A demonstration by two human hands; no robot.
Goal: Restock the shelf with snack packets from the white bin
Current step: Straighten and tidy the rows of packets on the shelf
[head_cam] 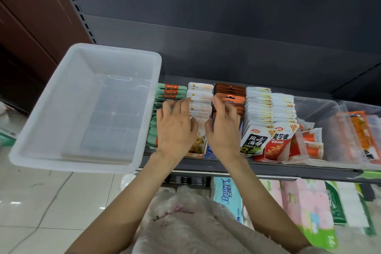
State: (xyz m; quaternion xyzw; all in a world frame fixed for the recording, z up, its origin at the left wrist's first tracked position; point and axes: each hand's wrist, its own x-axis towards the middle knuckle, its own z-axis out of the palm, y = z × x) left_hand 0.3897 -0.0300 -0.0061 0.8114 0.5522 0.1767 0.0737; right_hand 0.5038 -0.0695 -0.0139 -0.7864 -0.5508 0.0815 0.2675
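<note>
Both hands are on the rows of snack packets standing on the shelf (257,168): the left hand (177,125) lies with straight fingers over the green packets (168,93) and white packets (200,99), while the right hand (223,128) pinches an orange packet (232,100) in the next row. Left of them the white bin (82,107) rests on the shelf's end, no packets inside.

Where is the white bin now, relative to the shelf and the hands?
In the head view, the white bin sits at the left end of the shelf, overhanging its front edge, just left of the green packets and the left hand.
</note>
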